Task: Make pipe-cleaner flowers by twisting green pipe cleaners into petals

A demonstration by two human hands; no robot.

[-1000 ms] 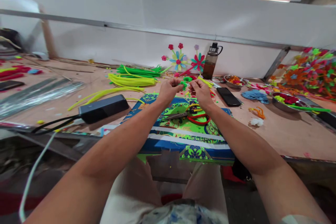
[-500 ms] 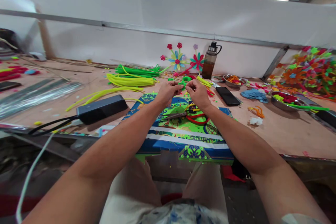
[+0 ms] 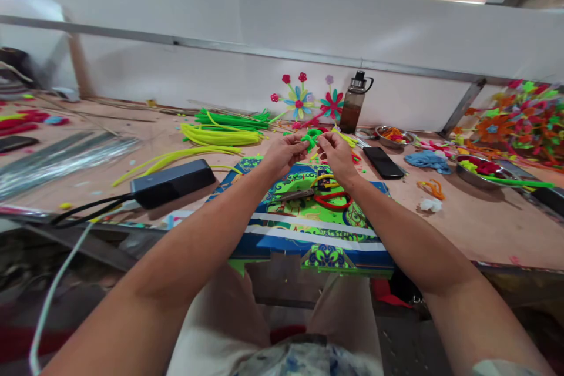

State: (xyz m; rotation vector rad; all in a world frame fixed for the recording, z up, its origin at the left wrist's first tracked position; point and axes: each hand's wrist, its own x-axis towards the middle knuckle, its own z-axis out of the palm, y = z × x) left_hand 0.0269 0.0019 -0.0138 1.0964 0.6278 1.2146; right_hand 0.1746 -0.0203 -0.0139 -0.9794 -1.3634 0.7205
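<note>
Between my two hands is a small looped piece of bright green pipe cleaner (image 3: 311,140). My left hand (image 3: 285,154) pinches it from the left with thumb and forefinger. On the other side, my right hand (image 3: 337,155) has its fingertips closed at the piece's right edge; the exact contact there is too small to see well. Below the hands, scissors with red handles (image 3: 333,201) and a tool with yellow handles (image 3: 324,181) lie on a blue and green patterned board (image 3: 282,244).
Yellow pipe cleaners (image 3: 220,136) and green ones (image 3: 238,119) lie at the left, behind a dark power bank (image 3: 174,182). Pipe-cleaner flowers (image 3: 298,103) and a bottle (image 3: 352,103) stand behind. A phone (image 3: 382,162) and metal bowls (image 3: 480,175) are at the right.
My right hand's fingertips have shifted slightly right, away from the left hand, and more of the green piece shows. My left hand stays nearly in place.
</note>
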